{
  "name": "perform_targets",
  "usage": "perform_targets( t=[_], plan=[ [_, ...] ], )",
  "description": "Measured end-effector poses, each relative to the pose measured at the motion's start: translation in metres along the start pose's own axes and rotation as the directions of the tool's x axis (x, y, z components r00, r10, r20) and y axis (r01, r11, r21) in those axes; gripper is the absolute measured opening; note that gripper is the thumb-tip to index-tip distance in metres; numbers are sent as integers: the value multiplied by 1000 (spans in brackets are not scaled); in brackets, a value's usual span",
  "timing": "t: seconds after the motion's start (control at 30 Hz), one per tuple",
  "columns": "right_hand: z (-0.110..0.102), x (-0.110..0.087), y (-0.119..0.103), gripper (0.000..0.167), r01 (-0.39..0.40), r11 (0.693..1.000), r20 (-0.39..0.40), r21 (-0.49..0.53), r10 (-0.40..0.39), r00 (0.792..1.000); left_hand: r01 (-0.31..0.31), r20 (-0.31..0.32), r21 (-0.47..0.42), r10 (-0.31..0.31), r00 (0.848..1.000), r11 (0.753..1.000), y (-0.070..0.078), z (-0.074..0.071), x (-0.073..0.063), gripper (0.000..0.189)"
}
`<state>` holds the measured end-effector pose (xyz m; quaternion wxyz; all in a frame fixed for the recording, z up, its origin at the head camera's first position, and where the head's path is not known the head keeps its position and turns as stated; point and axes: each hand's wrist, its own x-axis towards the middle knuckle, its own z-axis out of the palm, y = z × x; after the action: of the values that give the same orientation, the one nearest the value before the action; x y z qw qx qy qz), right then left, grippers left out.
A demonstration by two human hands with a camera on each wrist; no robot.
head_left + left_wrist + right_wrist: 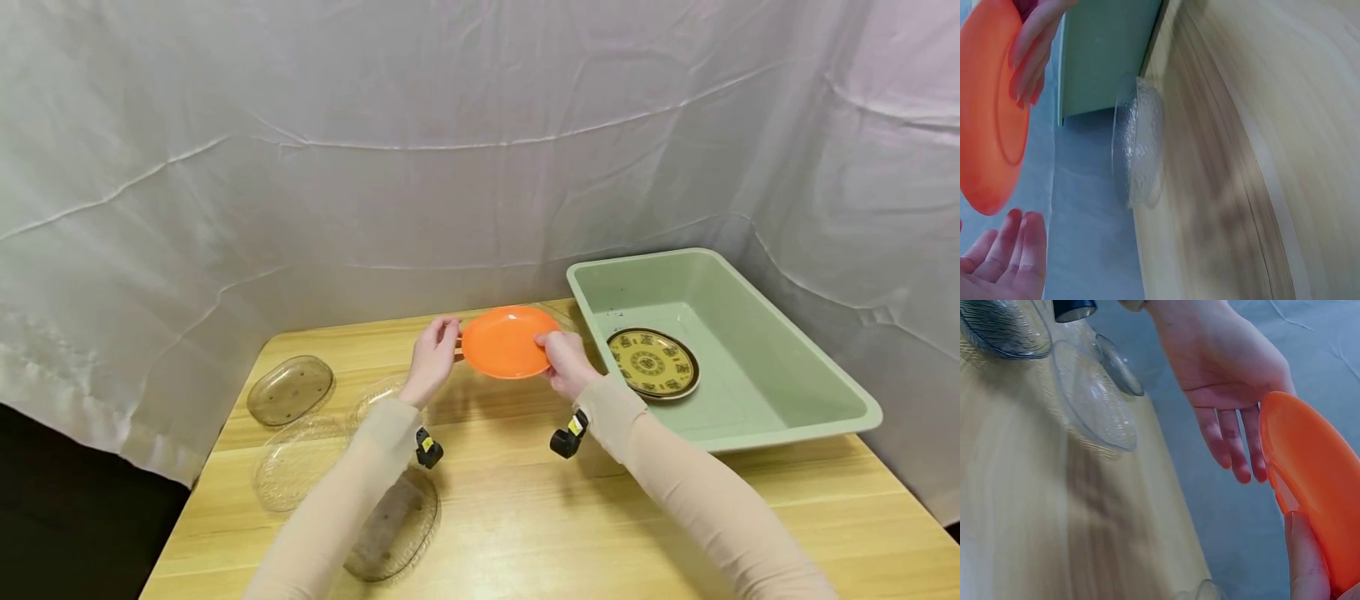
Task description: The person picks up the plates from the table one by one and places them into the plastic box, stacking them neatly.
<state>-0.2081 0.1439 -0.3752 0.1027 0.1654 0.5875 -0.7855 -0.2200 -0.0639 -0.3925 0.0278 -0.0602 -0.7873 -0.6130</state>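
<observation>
My right hand (567,363) grips the right edge of an orange plate (504,343), thumb on its upper face and fingers underneath. The plate is held up over the wooden table, its underside with a raised ring facing the left wrist camera. At the plate's left edge is my left hand (432,360). In the right wrist view the left hand (1229,381) has its palm turned up and its fingers fairly straight, right by the rim. Behind the orange plate, a clear textured glass dish (1141,147) stands near the table's back edge.
A green basin (750,392) stands at the right, with a yellow-and-brown patterned plate (654,363) inside. On the left are a smoky oval glass dish (291,390), a clear glass dish (296,468) and a darker glass dish (393,533). Grey cloth (420,208) hangs behind.
</observation>
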Motion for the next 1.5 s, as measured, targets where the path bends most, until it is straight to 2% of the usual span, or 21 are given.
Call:
perform_targets(
  t=[0.2,0.4,0.77,1.07,1.17,1.27,1.43,1.5],
  plan=[
    [-7,-3,-14,49,22,1000,-13,-2,-22,1000,-115,-37,2,115,993,993,5,9,2,35],
    [-17,-3,-27,51,29,999,-10,-14,-30,1000,-192,-66,36,194,979,981,11,22,3,30],
    [-46,-8,-59,56,45,996,-30,74,-43,999,-288,-13,37,289,957,957,22,49,4,30],
    [-76,-10,-80,61,49,992,-29,114,-46,999,-371,62,159,366,929,915,27,74,-2,31],
    [-89,-9,-84,63,47,989,-39,138,-42,998,-409,103,194,396,913,892,29,84,-6,32],
    [-102,-8,-87,65,50,987,-45,154,-44,998,-451,158,267,423,892,851,31,93,-9,33],
    [-124,-7,-90,67,52,984,-47,172,-44,998,-520,288,404,435,853,753,33,108,-15,37],
    [-132,-7,-90,67,47,981,-58,186,-37,998,-555,352,441,433,830,706,34,113,-17,38]
  ],
)
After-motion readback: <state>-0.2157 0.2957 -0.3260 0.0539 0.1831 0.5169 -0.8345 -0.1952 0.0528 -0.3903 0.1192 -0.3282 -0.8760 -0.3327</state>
